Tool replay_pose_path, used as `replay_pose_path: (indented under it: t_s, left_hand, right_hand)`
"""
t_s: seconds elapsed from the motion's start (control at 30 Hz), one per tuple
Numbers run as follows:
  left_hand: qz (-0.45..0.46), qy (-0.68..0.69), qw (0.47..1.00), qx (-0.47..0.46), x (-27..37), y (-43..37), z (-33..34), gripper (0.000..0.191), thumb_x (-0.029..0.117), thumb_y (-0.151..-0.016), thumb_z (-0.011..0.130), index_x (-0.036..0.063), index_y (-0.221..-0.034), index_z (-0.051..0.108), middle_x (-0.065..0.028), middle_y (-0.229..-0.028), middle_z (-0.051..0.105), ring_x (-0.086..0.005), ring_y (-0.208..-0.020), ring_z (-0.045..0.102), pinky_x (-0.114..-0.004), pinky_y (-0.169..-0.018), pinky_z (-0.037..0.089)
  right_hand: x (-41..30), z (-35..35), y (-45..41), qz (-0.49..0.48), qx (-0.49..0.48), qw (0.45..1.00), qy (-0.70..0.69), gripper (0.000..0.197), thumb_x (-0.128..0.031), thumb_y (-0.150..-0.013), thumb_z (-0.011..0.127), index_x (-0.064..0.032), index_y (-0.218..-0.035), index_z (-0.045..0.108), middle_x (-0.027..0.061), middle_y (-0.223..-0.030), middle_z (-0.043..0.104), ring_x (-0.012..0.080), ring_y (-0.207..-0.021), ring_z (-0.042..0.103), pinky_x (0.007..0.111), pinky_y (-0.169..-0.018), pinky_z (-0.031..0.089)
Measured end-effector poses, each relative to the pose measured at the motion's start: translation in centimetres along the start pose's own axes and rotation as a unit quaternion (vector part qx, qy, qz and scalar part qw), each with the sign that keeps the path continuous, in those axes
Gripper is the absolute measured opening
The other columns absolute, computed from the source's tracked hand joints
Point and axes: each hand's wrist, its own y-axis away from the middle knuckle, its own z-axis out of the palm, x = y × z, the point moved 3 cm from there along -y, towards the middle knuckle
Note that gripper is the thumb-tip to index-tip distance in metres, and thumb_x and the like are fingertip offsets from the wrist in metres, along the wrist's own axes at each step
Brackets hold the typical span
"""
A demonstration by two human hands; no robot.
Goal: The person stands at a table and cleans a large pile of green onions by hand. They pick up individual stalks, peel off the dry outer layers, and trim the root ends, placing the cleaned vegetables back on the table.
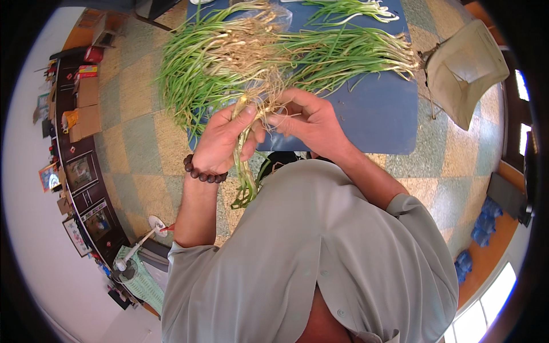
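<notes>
My left hand [221,139], with a dark beaded bracelet at its wrist, grips a small bunch of green onions [243,171]; their leaves hang down below it. At the root end, the fingers of my right hand [311,122] pinch the stringy, dry roots [271,109]. Beyond my hands, a large heap of green onions [193,77] lies on the blue table [369,115], roots towards the middle. Right of it spreads a second pile [356,53], its pale root ends to the right. A smaller bunch with whiter stems [364,12] rests at the far edge.
A beige folding chair [467,73] stands right of the table. At the left, a dark cabinet [81,171] runs along the wall, with cardboard boxes [88,107] on it. A white fan [141,244] is at the lower left. Clear plastic [281,17] lies behind the heap.
</notes>
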Motion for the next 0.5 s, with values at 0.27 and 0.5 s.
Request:
replay_pose_path:
  t_s: [0.27, 0.5]
  left_hand:
    - [0.023, 0.058, 0.998, 0.002, -2.9, -2.5, -0.3, 0.032, 0.03, -0.113, 0.053, 0.002, -0.116, 0.068, -0.0065, -0.092, 0.072, -0.0152, -0.07, 0.068, -0.028, -0.056, 0.056]
    - [0.008, 0.035, 0.999, -0.029, -2.9, -2.7, -1.5, 0.016, 0.017, -0.105, 0.067, 0.0036, -0.113, 0.071, -0.0061, -0.089, 0.072, -0.0124, -0.064, 0.064, -0.026, -0.046, 0.046]
  right_hand:
    - [1.3, -1.3, 0.0, -0.004, 0.067, 0.998, -0.021, 0.011, -0.009, -0.098, 0.076, -0.0012, -0.103, 0.07, 0.0026, -0.088, 0.073, 0.0071, -0.077, 0.063, 0.027, -0.068, 0.053]
    - [1.9, -1.0, -0.1, 0.011, 0.09, 0.995, -0.051, 0.017, -0.015, -0.103, 0.071, 0.0004, -0.096, 0.072, 0.005, -0.083, 0.072, 0.0102, -0.073, 0.065, 0.028, -0.065, 0.054]
